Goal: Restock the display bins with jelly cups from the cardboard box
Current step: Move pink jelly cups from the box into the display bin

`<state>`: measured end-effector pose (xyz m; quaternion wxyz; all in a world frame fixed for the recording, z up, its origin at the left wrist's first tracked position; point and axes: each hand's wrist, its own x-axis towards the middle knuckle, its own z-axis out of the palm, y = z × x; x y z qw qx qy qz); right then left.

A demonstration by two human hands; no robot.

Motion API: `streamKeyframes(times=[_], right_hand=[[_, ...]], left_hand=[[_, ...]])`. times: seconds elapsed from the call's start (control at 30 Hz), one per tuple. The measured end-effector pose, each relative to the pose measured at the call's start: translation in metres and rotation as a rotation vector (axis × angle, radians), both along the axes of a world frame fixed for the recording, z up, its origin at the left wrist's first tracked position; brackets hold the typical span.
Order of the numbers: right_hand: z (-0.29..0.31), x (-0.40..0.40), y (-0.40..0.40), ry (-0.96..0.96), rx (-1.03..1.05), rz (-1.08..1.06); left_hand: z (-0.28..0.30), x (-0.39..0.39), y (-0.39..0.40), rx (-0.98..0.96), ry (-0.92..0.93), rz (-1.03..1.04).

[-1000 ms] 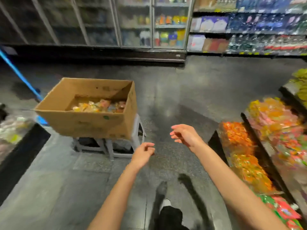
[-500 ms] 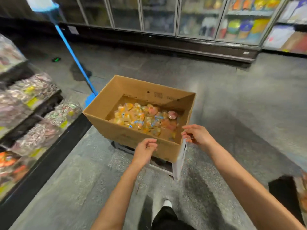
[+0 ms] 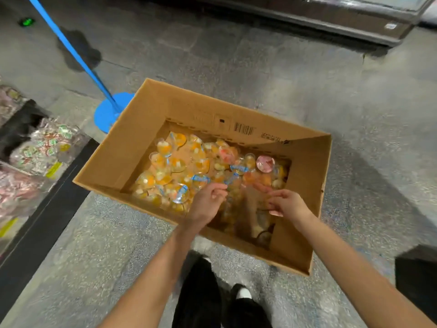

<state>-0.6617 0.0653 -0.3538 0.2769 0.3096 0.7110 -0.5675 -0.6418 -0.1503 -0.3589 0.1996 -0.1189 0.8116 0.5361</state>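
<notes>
An open cardboard box (image 3: 132,147) stands on the floor in front of me. Its bottom is covered with several small clear jelly cups (image 3: 179,166), mostly orange and yellow, plus a pink one (image 3: 265,164) at the right. My left hand (image 3: 207,203) hovers over the box's near edge, fingers loosely curled, holding nothing. My right hand (image 3: 285,202) reaches in beside it with fingers relaxed and spread, also holding nothing. Both hands are just above the cups, not touching them as far as I can see.
Display bins (image 3: 45,147) with wrapped sweets line the left edge above a black base (image 3: 35,233). A blue pole (image 3: 75,53) on a round blue foot stands behind the box. A cooler base (image 3: 331,17) runs along the back. A dark object (image 3: 416,275) sits at the right.
I have turned from the bins and stepped up to the box, which now fills the view. Both hands have moved forward from before the box's near wall to over its inside.
</notes>
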Motion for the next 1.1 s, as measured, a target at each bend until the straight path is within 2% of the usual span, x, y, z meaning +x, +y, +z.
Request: streamKeyframes(times=[0.17,0.3,0.43,0.57,0.67,0.73,0.83,0.93,1.0,1.1], right_hand=[[-0.067,-0.047,-0.007,-0.062,0.209,0.031],[-0.125,-0.082,-0.01,-0.086,0.594,0.369],[-0.183,-0.097,-0.006,0.019,0.777,0.582],[-0.206,-0.1,0.003,0.142,0.91,0.501],[-0.215,-0.091,0.008,0.086,0.932,0.552],[-0.213,-0.082,0.006,0.075,0.843,0.513],[-0.197,-0.069,-0.005,0.009,0.626,0.182],[-0.16,-0.041,-0.023,-0.083,0.133,-0.169],[-0.126,-0.023,-0.035,-0.05,-0.127,-0.151],[-0.09,-0.014,-0.045,0.043,-0.352,0.007]], left_hand=[[-0.054,-0.054,-0.016,-0.003,-0.004,-0.033],[-0.084,-0.078,-0.018,0.018,-0.047,-0.002],[-0.1,-0.087,-0.013,0.018,-0.06,-0.042],[-0.105,-0.085,-0.011,-0.042,-0.05,-0.043],[-0.107,-0.084,-0.009,-0.02,-0.084,0.0],[-0.105,-0.083,-0.009,-0.042,-0.102,-0.009],[-0.103,-0.087,-0.009,-0.02,-0.13,-0.034],[-0.099,-0.086,-0.009,0.032,-0.224,-0.113],[-0.091,-0.083,-0.009,0.116,-0.254,-0.15],[-0.087,-0.085,-0.009,0.262,-0.338,-0.183]])
